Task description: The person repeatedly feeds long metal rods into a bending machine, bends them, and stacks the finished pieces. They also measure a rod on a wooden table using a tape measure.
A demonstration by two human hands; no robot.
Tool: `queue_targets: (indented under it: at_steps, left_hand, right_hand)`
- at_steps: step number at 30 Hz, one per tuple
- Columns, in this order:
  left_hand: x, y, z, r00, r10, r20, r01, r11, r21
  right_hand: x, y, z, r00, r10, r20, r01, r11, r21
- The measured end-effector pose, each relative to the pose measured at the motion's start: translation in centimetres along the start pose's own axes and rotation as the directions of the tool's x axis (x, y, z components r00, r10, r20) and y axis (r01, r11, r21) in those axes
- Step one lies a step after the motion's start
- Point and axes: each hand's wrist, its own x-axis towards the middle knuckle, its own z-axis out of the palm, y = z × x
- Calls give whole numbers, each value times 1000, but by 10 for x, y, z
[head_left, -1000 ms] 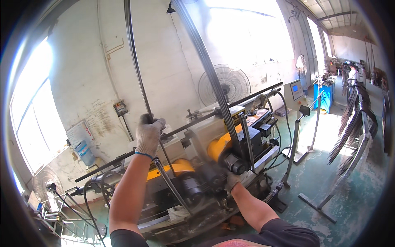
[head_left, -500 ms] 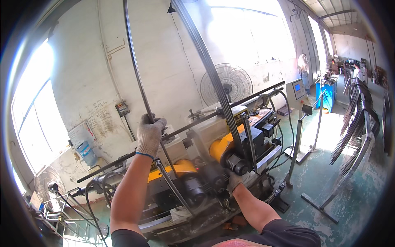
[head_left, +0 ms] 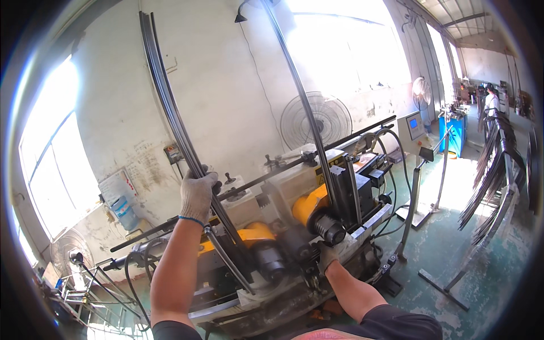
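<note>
Since the earlier frame, a thick group of rods has come to stand at the left where one rod stood, and the right group has thinned. Left hand point(head_left: 197, 195), gloved, is wrapped around the left rods point(head_left: 171, 107), which rise steeply and lean left, their lower ends down at the machine. Right hand point(head_left: 327, 258), also gloved, is at the machine's near side, just below the right roller point(head_left: 328, 228); its fingers are partly hidden, so whether they are closed on anything cannot be told. The right rods point(head_left: 307, 110) stand just beyond that roller, beside a yellow cover point(head_left: 310, 205). Between the hands lies the left roller point(head_left: 269, 258). A long bar point(head_left: 357, 135) crosses behind the machine; a fan point(head_left: 335, 116) stands farther back. At far right, dark strips point(head_left: 492, 170) hang on a rack, near a blue cabinet point(head_left: 453, 136).
</note>
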Motion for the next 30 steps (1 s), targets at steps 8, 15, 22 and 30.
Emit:
queue_targets:
  at_steps: [8,15,22,30]
  left_hand:
    - [-1,-13,0,1000,-19,-25,21,997,78]
    - [-7,-14,0,998,-11,-60,16,996,92]
    - [-6,-19,5,996,14,-86,4,978,207]
    - [-12,-30,18,990,22,-142,25,946,322]
  right_hand:
    - [23,19,-22,999,-25,42,24,1000,14]
    - [-6,-1,-1,999,47,-5,-47,998,-45]
    - [-26,-20,10,981,189,38,-188,982,-33]
    - [-1,-5,-6,987,156,26,-155,987,-46]
